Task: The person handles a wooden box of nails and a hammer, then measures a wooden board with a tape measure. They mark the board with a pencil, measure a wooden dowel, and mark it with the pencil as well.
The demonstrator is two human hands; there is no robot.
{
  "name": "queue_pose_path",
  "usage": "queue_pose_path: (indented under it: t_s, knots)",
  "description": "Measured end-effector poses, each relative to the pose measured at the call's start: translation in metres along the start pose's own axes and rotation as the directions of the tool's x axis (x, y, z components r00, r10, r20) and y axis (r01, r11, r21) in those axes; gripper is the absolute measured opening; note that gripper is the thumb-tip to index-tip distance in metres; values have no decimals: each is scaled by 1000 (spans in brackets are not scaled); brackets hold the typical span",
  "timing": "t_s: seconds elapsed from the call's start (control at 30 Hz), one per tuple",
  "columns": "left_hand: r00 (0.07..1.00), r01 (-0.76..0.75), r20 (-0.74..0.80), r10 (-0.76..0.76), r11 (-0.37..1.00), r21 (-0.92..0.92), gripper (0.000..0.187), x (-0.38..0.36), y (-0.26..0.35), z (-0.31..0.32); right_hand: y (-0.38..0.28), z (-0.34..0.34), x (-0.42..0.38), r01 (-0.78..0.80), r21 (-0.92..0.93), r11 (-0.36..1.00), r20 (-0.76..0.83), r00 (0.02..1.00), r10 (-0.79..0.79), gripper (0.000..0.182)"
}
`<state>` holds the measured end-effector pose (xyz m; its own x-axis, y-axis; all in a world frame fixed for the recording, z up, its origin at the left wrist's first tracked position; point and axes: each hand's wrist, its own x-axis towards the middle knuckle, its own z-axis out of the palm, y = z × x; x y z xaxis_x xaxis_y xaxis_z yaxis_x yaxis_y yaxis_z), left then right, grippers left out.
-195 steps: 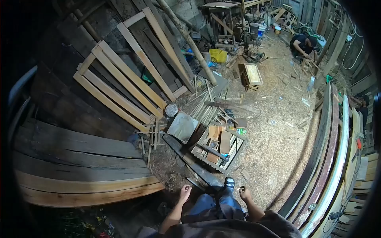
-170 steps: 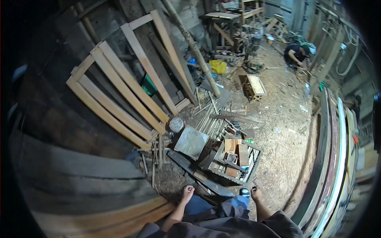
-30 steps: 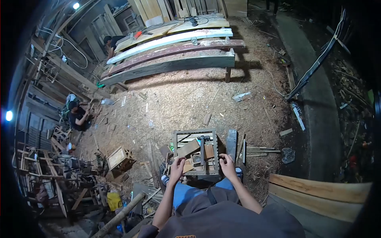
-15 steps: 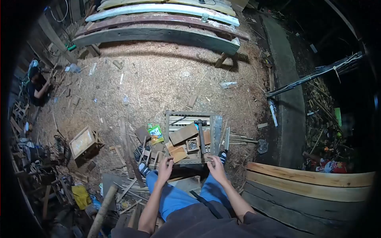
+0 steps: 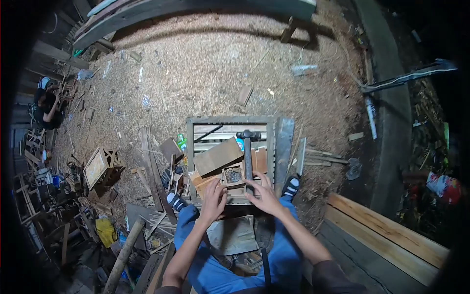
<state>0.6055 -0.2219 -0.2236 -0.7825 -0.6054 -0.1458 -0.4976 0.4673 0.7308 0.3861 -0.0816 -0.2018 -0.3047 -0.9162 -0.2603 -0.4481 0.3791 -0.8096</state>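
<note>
A framed wooden workbench (image 5: 230, 119) stands between the person's knees, with wood pieces on it. My left hand (image 5: 213, 200) is at its near edge by an orange-brown board (image 5: 199, 182), fingers bent and partly apart. My right hand (image 5: 264, 196) has thumb and fingers spread around the lower end of the handle of a hammer (image 5: 247, 157); a firm grip is not visible. Between the hands and slightly beyond them sits a small wooden box of nails (image 5: 233, 175). A flat brown board (image 5: 218, 157) lies tilted to the left of the hammer.
A small wooden frame-like stool (image 5: 98, 168) lies at the left. Another person (image 5: 46, 105) sits at the far left. Stacked planks (image 5: 387, 230) are at the lower right, a long beam (image 5: 196, 10) at the top. Scrap wood and a pole (image 5: 125, 255) lie lower left.
The view has tilted down and closer to the bench. Both hands have moved forward over its near edge, my right hand to the hammer handle.
</note>
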Motion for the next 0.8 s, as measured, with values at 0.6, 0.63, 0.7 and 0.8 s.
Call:
queue_pose_path:
  t_s: [0.6, 0.63, 0.7, 0.8]
  knots:
    - [933, -356, 191, 303, 850, 389, 57, 44, -125, 48, 105, 84, 48, 272, -192, 943, -169, 937, -305, 34]
    - [926, -374, 211, 312, 831, 412, 58, 43, -126, 47, 106, 87, 46, 258, -180, 949, -195, 937, -291, 36]
    - [922, -388, 187, 340, 821, 418, 59, 41, -125, 46, 101, 92, 42, 253, -175, 952, -252, 923, -292, 41]
    - [909, -414, 145, 392, 794, 446, 60, 33, -125, 50, 92, 89, 34, 256, -200, 946, -277, 911, -305, 44]
